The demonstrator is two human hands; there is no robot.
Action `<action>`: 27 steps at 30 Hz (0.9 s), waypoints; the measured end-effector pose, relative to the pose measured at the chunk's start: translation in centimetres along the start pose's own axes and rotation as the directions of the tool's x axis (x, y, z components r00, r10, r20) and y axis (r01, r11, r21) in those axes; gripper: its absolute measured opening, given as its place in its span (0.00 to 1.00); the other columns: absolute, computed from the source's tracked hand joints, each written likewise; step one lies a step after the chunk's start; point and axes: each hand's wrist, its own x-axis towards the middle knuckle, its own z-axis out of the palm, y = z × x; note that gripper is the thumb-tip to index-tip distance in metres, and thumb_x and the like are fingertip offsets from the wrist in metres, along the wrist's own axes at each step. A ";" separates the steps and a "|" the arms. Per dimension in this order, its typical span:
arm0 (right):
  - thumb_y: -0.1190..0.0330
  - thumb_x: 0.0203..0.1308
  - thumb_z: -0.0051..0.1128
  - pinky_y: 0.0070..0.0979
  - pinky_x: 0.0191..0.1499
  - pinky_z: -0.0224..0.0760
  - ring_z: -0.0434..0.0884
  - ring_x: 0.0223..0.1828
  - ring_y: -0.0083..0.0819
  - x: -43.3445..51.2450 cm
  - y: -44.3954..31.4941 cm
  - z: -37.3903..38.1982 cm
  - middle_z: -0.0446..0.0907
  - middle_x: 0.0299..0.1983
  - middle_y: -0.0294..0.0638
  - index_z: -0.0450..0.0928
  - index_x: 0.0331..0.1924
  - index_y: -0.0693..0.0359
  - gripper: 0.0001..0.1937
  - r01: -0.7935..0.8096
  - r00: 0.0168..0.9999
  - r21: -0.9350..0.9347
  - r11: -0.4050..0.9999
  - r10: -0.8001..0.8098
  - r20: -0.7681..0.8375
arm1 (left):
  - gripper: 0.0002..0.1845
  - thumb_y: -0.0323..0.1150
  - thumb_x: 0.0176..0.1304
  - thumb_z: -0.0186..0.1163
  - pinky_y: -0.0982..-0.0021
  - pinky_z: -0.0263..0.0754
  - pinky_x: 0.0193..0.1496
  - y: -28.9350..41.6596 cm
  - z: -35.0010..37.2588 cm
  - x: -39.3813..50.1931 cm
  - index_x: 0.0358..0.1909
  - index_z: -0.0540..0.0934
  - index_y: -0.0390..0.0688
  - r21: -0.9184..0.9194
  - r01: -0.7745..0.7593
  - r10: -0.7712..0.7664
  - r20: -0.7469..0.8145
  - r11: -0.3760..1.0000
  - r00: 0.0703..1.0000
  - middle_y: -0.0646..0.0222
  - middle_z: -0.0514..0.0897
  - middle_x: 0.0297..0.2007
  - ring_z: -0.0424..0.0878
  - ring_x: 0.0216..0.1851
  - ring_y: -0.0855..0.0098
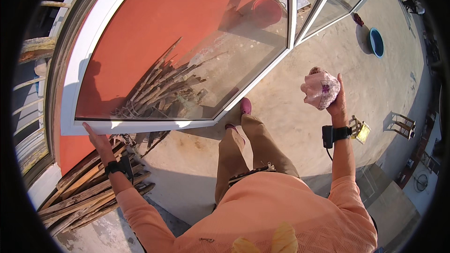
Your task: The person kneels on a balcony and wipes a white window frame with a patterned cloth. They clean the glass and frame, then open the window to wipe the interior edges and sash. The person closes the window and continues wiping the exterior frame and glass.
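A white-framed glass window sash (pixel 140 125) stands swung out before me. My left hand (pixel 97 140) rests at the lower left corner of its frame, the fingers reaching up onto the white edge; whether they grip it I cannot tell. My right hand (pixel 337 102) is raised to the right, away from the glass, and holds a bunched pink and white cloth (pixel 321 89) with a purple patch. The palm side of this hand is mostly behind the cloth.
Wooden poles (pixel 91 189) lie at lower left, and dry sticks (pixel 158 84) show through the glass. A second sash (pixel 337 3) stands farther off. On the concrete floor are a blue basin (pixel 376 43), a red tub (pixel 267 12) and a small wooden stool (pixel 402 125).
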 end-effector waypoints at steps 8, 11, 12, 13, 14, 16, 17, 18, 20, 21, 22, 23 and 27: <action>0.60 0.69 0.57 0.33 0.49 0.81 0.85 0.43 0.32 -3.7 8.4 -6.0 0.85 0.44 0.43 0.78 0.49 0.64 0.15 0.013 0.956 -0.099 0.995 -0.041 -0.290 | 0.45 0.66 0.64 0.59 0.59 0.75 0.52 -0.8 0.4 1.1 0.58 0.72 0.28 0.159 -0.071 0.088 -0.103 0.985 0.991 0.56 0.76 0.54 0.76 0.52 0.63; 0.61 0.69 0.59 0.32 0.48 0.82 0.85 0.42 0.32 -4.8 9.7 -7.2 0.84 0.42 0.42 0.78 0.49 0.65 0.15 0.065 0.945 -0.072 0.995 -0.084 -0.315 | 0.37 0.65 0.60 0.65 0.57 0.74 0.36 -0.8 0.4 1.3 0.41 0.76 0.33 0.191 -0.131 0.149 -0.078 0.973 0.986 0.61 0.77 0.40 0.76 0.38 0.66; 0.60 0.69 0.59 0.32 0.48 0.82 0.85 0.42 0.31 -5.3 10.0 -7.5 0.84 0.42 0.42 0.78 0.49 0.66 0.16 0.081 0.952 -0.061 0.995 -0.095 -0.291 | 0.37 0.63 0.58 0.67 0.52 0.75 0.38 -0.5 0.5 1.5 0.42 0.75 0.33 0.289 -0.035 0.099 -0.209 0.957 0.973 0.60 0.76 0.44 0.75 0.39 0.67; 0.59 0.69 0.59 0.32 0.47 0.82 0.85 0.42 0.31 -5.6 10.3 -7.7 0.84 0.43 0.42 0.78 0.48 0.67 0.17 0.101 0.939 -0.062 0.993 -0.116 -0.324 | 0.41 0.64 0.55 0.68 0.49 0.76 0.43 -0.5 0.4 1.5 0.49 0.76 0.32 0.271 -0.055 0.114 -0.208 0.961 0.971 0.56 0.75 0.50 0.76 0.44 0.64; 0.59 0.69 0.60 0.32 0.47 0.82 0.85 0.42 0.32 -6.0 10.3 -8.0 0.84 0.43 0.42 0.78 0.48 0.67 0.17 0.108 0.936 -0.042 0.993 -0.115 -0.334 | 0.45 0.67 0.55 0.66 0.50 0.76 0.50 -0.4 0.4 1.7 0.56 0.77 0.32 0.380 -0.029 0.122 -0.224 0.924 0.967 0.51 0.77 0.52 0.75 0.51 0.59; 0.59 0.69 0.60 0.33 0.47 0.82 0.85 0.42 0.33 -6.7 10.3 -8.4 0.84 0.43 0.43 0.78 0.49 0.67 0.18 0.123 0.930 -0.043 0.991 -0.130 -0.343 | 0.47 0.66 0.58 0.64 0.52 0.73 0.54 -0.6 0.1 1.9 0.61 0.72 0.31 0.505 -0.065 0.164 -0.154 0.860 0.974 0.51 0.75 0.57 0.75 0.54 0.57; 0.60 0.68 0.60 0.34 0.47 0.83 0.85 0.43 0.34 -7.1 10.1 -8.6 0.84 0.43 0.44 0.78 0.49 0.67 0.17 0.127 0.940 -0.005 0.992 -0.122 -0.317 | 0.48 0.66 0.59 0.63 0.53 0.72 0.57 -0.8 -0.1 2.1 0.64 0.69 0.31 0.522 -0.105 0.178 -0.091 0.846 0.980 0.50 0.74 0.59 0.74 0.56 0.56; 0.61 0.68 0.60 0.34 0.47 0.83 0.85 0.42 0.34 -7.4 9.9 -8.8 0.84 0.43 0.44 0.78 0.48 0.67 0.16 0.123 0.932 -0.013 0.992 -0.120 -0.341 | 0.49 0.65 0.60 0.62 0.53 0.70 0.59 -1.2 -0.4 2.2 0.66 0.66 0.30 0.515 -0.151 0.199 -0.039 0.844 0.979 0.50 0.73 0.61 0.74 0.57 0.56; 0.66 0.66 0.58 0.34 0.46 0.83 0.86 0.41 0.35 -7.9 9.2 -9.3 0.84 0.42 0.45 0.79 0.47 0.69 0.14 0.157 0.924 -0.082 0.984 -0.176 -0.340 | 0.49 0.64 0.62 0.61 0.54 0.69 0.61 -2.0 -1.1 2.4 0.69 0.64 0.31 0.447 -0.182 0.213 -0.020 0.876 0.977 0.49 0.72 0.64 0.73 0.60 0.54; 0.66 0.66 0.58 0.33 0.46 0.83 0.86 0.41 0.35 -7.9 8.8 -9.5 0.84 0.42 0.45 0.78 0.47 0.69 0.14 0.148 0.909 -0.081 0.986 -0.168 -0.382 | 0.48 0.64 0.62 0.61 0.53 0.70 0.62 -2.2 -1.2 2.6 0.68 0.65 0.33 0.485 -0.228 0.248 0.024 0.844 0.968 0.49 0.72 0.64 0.73 0.60 0.54; 0.66 0.65 0.58 0.33 0.46 0.83 0.86 0.41 0.35 -7.9 8.2 -9.7 0.84 0.41 0.45 0.78 0.47 0.69 0.14 0.156 0.902 -0.089 0.984 -0.179 -0.393 | 0.47 0.63 0.62 0.62 0.53 0.70 0.62 -2.5 -1.2 2.7 0.68 0.65 0.34 0.496 -0.289 0.326 0.014 0.819 0.945 0.48 0.72 0.64 0.73 0.61 0.53; 0.67 0.65 0.58 0.33 0.46 0.83 0.86 0.40 0.35 -7.8 7.7 -9.9 0.84 0.41 0.46 0.78 0.47 0.70 0.14 0.171 0.890 -0.114 0.979 -0.203 -0.408 | 0.47 0.64 0.63 0.60 0.51 0.65 0.65 -2.5 -0.9 2.9 0.71 0.61 0.38 0.553 -0.149 0.206 -0.042 0.820 0.978 0.50 0.67 0.67 0.71 0.64 0.53; 0.68 0.63 0.59 0.33 0.45 0.83 0.86 0.40 0.35 -6.8 4.9 -11.2 0.84 0.42 0.46 0.78 0.46 0.70 0.13 0.200 0.886 -0.060 0.978 -0.207 -0.414 | 0.49 0.65 0.64 0.57 0.48 0.56 0.71 -2.3 2.6 1.7 0.78 0.53 0.46 0.447 0.102 -0.017 -0.190 0.889 0.982 0.54 0.57 0.74 0.65 0.70 0.54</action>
